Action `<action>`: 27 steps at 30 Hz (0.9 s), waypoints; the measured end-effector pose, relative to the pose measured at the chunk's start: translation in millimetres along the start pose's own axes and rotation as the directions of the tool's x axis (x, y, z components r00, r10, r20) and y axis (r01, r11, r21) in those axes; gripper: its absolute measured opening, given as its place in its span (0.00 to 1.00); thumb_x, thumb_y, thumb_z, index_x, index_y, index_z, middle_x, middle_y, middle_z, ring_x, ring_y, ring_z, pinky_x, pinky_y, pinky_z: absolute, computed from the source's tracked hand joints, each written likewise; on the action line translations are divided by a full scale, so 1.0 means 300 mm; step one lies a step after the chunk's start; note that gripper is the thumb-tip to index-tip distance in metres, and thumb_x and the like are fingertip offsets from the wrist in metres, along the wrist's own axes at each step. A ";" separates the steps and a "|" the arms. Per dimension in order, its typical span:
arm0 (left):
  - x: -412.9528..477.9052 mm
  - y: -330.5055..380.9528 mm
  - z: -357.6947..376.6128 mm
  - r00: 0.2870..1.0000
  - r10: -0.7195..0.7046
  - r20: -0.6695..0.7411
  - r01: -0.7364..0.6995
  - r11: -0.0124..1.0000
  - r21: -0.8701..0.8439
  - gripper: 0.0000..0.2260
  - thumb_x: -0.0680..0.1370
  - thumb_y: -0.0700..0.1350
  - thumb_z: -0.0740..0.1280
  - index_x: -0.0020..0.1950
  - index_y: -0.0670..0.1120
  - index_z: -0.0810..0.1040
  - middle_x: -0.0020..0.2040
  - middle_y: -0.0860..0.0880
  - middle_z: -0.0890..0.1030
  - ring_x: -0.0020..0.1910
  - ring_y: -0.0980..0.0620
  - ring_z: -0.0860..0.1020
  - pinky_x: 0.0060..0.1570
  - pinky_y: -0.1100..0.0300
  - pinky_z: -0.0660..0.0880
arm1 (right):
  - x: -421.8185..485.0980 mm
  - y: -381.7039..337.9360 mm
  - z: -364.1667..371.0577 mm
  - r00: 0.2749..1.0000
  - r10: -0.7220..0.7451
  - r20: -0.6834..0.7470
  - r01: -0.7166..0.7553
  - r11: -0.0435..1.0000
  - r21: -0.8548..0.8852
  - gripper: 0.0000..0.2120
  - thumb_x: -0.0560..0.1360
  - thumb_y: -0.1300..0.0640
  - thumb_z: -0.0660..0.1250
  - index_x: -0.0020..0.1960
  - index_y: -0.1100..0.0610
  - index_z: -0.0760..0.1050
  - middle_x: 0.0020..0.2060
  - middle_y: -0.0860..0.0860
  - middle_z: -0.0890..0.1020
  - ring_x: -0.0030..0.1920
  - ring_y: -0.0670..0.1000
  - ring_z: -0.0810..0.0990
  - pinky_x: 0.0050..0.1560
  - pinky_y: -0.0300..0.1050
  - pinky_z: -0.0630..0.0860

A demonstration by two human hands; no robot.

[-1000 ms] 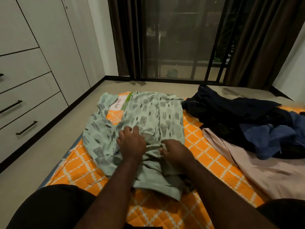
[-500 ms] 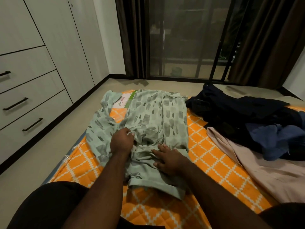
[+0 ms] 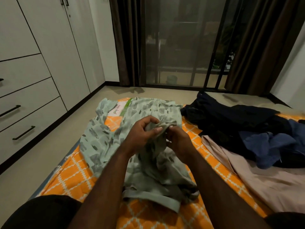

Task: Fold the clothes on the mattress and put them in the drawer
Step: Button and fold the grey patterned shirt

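Both hands are lifted now: left hand (image 3: 142, 132) and right hand (image 3: 179, 140) pinch one raised bunch of shirt (image 3: 99, 146). Its length runs straight ahead, equally near both.

Curled: left hand (image 3: 141, 131), right hand (image 3: 178, 140)
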State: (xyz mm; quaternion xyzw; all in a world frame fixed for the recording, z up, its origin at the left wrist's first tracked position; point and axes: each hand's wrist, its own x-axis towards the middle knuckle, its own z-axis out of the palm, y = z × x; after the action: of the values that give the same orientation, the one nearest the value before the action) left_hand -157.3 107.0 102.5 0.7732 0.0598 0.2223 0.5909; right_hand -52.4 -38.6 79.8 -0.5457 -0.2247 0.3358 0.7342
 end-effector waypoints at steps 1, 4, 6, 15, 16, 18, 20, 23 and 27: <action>0.000 0.008 0.008 1.000 0.006 0.019 -0.007 1.000 0.019 0.04 0.79 0.46 0.72 0.53 0.52 0.81 0.52 0.54 0.81 0.52 0.51 0.81 0.48 0.55 0.81 | 0.002 -0.017 -0.011 0.999 -0.022 -0.028 0.022 1.000 -0.011 0.17 0.74 0.47 0.63 0.55 0.57 0.80 0.53 0.55 0.85 0.55 0.55 0.83 0.53 0.52 0.78; 0.001 0.011 0.032 0.999 0.038 0.025 -0.040 0.995 0.091 0.05 0.78 0.46 0.74 0.52 0.52 0.82 0.52 0.57 0.81 0.53 0.54 0.80 0.51 0.53 0.82 | 0.009 -0.052 -0.030 0.987 -0.093 -0.128 0.075 0.987 -0.140 0.08 0.80 0.50 0.66 0.54 0.53 0.81 0.52 0.48 0.86 0.57 0.50 0.84 0.54 0.48 0.80; 0.006 -0.006 0.048 0.993 0.116 -0.007 -0.112 0.972 0.208 0.05 0.76 0.45 0.75 0.50 0.49 0.81 0.52 0.57 0.80 0.53 0.56 0.79 0.52 0.54 0.80 | 0.017 -0.056 -0.029 0.965 -0.196 -0.177 0.126 0.931 -0.342 0.07 0.81 0.53 0.67 0.55 0.53 0.82 0.50 0.46 0.86 0.52 0.45 0.84 0.50 0.45 0.80; -0.002 0.001 0.117 0.975 0.220 0.037 -0.220 0.919 0.327 0.06 0.76 0.43 0.75 0.49 0.53 0.82 0.64 0.63 0.77 0.64 0.66 0.75 0.57 0.68 0.73 | -0.036 -0.156 0.011 0.990 0.042 -0.135 -0.016 0.982 0.186 0.21 0.83 0.45 0.59 0.57 0.60 0.82 0.51 0.59 0.86 0.51 0.59 0.86 0.57 0.56 0.80; -0.005 0.002 0.117 0.977 0.203 0.066 -0.213 0.925 0.313 0.07 0.76 0.44 0.75 0.52 0.53 0.83 0.62 0.62 0.79 0.61 0.64 0.77 0.56 0.67 0.75 | -0.038 -0.156 0.006 0.992 0.044 -0.117 -0.020 0.980 0.199 0.21 0.84 0.46 0.59 0.58 0.61 0.82 0.53 0.61 0.86 0.53 0.59 0.86 0.59 0.58 0.80; -0.010 0.007 0.099 0.989 0.149 0.010 -0.148 0.962 0.229 0.10 0.77 0.47 0.74 0.58 0.50 0.82 0.55 0.57 0.84 0.55 0.61 0.81 0.54 0.64 0.78 | -0.044 -0.160 -0.004 0.987 0.056 -0.150 -0.020 0.973 0.230 0.17 0.83 0.52 0.61 0.61 0.64 0.80 0.58 0.65 0.83 0.54 0.61 0.85 0.62 0.61 0.79; -0.003 -0.003 0.048 0.981 0.025 -0.191 -0.024 1.000 0.009 0.09 0.82 0.47 0.68 0.58 0.45 0.81 0.49 0.50 0.86 0.50 0.54 0.84 0.53 0.56 0.80 | -0.049 -0.163 -0.024 0.978 0.060 -0.202 0.013 0.940 0.340 0.16 0.81 0.56 0.61 0.62 0.65 0.79 0.57 0.64 0.83 0.52 0.60 0.85 0.59 0.59 0.81; 0.004 -0.056 -0.003 0.947 -0.162 -0.278 0.106 0.973 -0.207 0.14 0.85 0.52 0.58 0.58 0.45 0.80 0.49 0.46 0.86 0.52 0.47 0.84 0.59 0.47 0.73 | -0.057 -0.178 -0.055 0.982 0.059 -0.181 0.034 0.883 0.468 0.19 0.80 0.55 0.58 0.64 0.64 0.79 0.57 0.61 0.84 0.55 0.61 0.85 0.54 0.55 0.82; 0.006 -0.113 0.066 0.965 -0.261 0.017 0.261 0.965 -0.027 0.17 0.87 0.52 0.50 0.62 0.53 0.78 0.55 0.57 0.85 0.56 0.63 0.81 0.73 0.45 0.66 | -0.054 -0.181 -0.090 0.988 0.009 -0.154 0.078 0.831 0.551 0.25 0.77 0.53 0.60 0.70 0.64 0.75 0.65 0.63 0.80 0.67 0.65 0.77 0.69 0.61 0.73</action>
State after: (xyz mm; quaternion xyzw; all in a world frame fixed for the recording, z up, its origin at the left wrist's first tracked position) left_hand -141.9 100.1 67.1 0.7514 0.1539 0.1380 0.6266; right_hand -31.2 -77.9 123.9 -0.3287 -0.0717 0.3311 0.8816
